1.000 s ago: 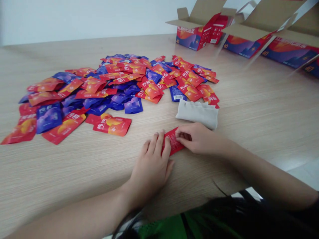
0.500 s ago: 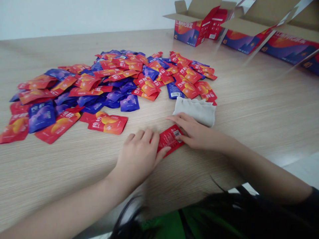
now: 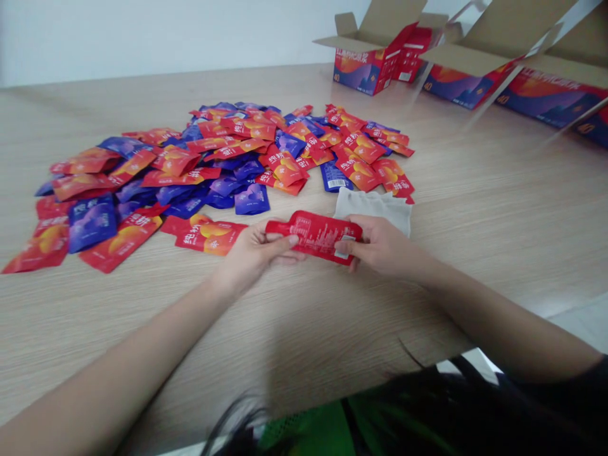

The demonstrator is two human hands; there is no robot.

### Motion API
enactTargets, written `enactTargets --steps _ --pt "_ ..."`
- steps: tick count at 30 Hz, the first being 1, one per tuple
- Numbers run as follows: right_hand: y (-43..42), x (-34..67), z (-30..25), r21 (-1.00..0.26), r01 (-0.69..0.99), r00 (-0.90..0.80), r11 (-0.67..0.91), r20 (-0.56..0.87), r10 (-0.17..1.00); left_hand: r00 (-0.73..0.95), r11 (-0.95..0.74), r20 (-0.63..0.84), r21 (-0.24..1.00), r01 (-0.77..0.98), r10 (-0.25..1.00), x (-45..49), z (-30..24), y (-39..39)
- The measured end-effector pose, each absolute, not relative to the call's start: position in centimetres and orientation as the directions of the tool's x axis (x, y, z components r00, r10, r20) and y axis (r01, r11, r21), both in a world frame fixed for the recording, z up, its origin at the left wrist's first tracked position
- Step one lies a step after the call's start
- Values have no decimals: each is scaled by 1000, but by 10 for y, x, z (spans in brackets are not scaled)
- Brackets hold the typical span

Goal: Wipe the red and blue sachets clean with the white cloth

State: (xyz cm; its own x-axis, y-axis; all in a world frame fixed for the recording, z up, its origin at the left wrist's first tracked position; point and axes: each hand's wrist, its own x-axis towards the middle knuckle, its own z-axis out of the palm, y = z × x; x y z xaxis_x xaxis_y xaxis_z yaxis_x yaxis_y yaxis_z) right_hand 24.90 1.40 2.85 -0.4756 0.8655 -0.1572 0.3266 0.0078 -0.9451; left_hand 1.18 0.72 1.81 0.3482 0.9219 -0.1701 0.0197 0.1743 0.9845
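Note:
Between my two hands, a red pouch point(image 3: 316, 235) is held up with its printed back and barcode facing me. My left hand point(image 3: 259, 250) pinches its narrow end, thumb on top and fingers beneath. At the wide end, by the barcode, my right hand point(image 3: 377, 247) grips it the same way. A folded white cloth point(image 3: 368, 206) lies on the table just behind my right hand, partly hidden by it. One red-and-orange pouch point(image 3: 209, 235) lies flat beyond my left hand, at the near edge of the pile.
A wide heap of red and blue pouches point(image 3: 228, 149) spreads over the middle and left of the wooden table point(image 3: 199, 367). At the back right stand several open cartons point(image 3: 358, 66) with their flaps up. A white wall point(image 3: 166, 38) rises behind the table.
The red pouch has come up off the table and tilted towards me. My left hand has changed from lying over its end to pinching it; my right hand now grips the other end.

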Motion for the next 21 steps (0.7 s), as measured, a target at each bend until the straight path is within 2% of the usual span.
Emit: enactTargets --steps 3,6,8,14,17,19,21 --pt "9 238 22 -974 64 -501 -215 -218 838 355 186 -155 981 -55 922 12 13 10" --pt "0 227 18 -925 19 -596 -379 -315 738 356 145 -123 989 -37 926 14 8 5" --pt "-4 224 18 -920 112 -681 -376 -347 645 362 140 -120 990 -29 924 16 6 2" --pt "-6 228 28 -947 280 -806 -161 -322 496 397 145 -142 989 21 907 15 7 0" --pt "-8 228 29 -925 338 -826 -172 -380 417 407 139 -151 988 61 901 15 9 -2" --pt "-9 227 28 -917 323 -797 -234 -397 455 421 130 -158 987 94 893 16 12 -5" --pt "-9 224 26 -921 264 -747 -287 -383 544 448 121 -162 985 121 879 19 14 -9"
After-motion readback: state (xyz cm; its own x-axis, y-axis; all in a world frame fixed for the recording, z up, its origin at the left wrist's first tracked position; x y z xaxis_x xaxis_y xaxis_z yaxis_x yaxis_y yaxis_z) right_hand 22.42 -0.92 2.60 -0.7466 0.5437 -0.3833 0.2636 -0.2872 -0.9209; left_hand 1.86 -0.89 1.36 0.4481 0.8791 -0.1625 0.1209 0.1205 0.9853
